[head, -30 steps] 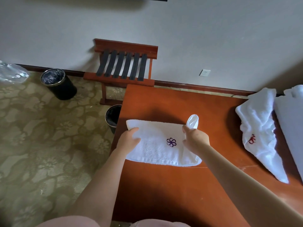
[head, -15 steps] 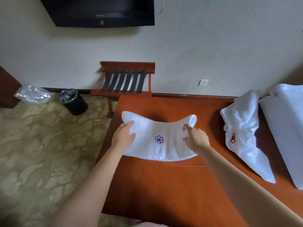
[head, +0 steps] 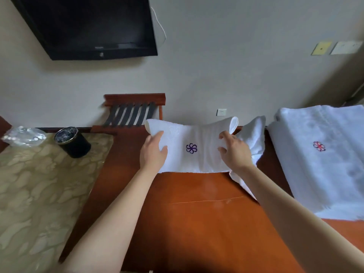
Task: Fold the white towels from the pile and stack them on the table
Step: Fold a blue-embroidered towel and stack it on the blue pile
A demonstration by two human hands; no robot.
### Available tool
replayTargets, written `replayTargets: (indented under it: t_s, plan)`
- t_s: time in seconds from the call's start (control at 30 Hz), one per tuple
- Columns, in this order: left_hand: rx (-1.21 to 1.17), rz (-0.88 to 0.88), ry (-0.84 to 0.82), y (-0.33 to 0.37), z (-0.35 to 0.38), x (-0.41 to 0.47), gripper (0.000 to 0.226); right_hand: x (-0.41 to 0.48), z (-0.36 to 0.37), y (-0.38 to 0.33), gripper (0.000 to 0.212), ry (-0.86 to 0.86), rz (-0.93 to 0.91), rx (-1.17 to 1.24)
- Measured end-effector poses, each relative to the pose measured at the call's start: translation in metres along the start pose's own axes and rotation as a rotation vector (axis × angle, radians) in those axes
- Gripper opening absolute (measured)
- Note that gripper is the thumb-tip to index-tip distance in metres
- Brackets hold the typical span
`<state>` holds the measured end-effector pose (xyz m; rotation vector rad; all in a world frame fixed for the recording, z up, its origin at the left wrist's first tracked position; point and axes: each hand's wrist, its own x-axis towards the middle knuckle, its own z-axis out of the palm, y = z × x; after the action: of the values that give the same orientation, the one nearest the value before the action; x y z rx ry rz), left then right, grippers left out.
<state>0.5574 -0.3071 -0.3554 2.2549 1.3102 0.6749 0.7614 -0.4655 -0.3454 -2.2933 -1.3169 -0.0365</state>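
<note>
At the centre of the head view, a folded towel point(head: 193, 148) with a purple flower mark on its face was stretched between two bare hands, over the far part of a reddish-brown table point(head: 197, 223). The left hand point(head: 152, 152) gripped the towel's left end, thumb lying across the front and fingers curled over the cloth. The right hand point(head: 235, 152) pinched the right end, fingers bent and thumb tucked under them against the fabric. Both ends of the towel rose above the hands, the right one showing as a rolled loop, while the middle sagged. Whether its lower edge touched the tabletop could not be told.

Just behind the right hand and forearm lay a crumpled towel point(head: 254, 134), partly hidden by them. Further right, at the table's right edge, a large towel point(head: 319, 164) with a red flower mark lay spread flat.

Upper left of the frame held a dark television point(head: 86, 26) on the wall, a white cable point(head: 160, 26) hanging at its right side. Below it stood a wooden luggage rack point(head: 134, 109) with dark straps. On the patterned carpet point(head: 39, 194) at left sat a black bin point(head: 72, 141), with a clear plastic bag point(head: 23, 135) beside it. A white socket point(head: 221, 112) showed on the wall above the towel.
</note>
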Motion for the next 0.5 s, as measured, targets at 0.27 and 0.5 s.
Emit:
replayTargets:
  t_s: [0.27, 0.5]
  plan:
    - [-0.111, 0.116, -0.076, 0.088, 0.064, -0.014, 0.05, -0.021, -0.057, 0.073, 0.031, 0.097, 0.131, -0.086]
    - [-0.083, 0.115, 0.016, 0.18, 0.095, -0.036, 0.049, -0.024, -0.118, 0.155, 0.032, 0.129, -0.015, -0.023]
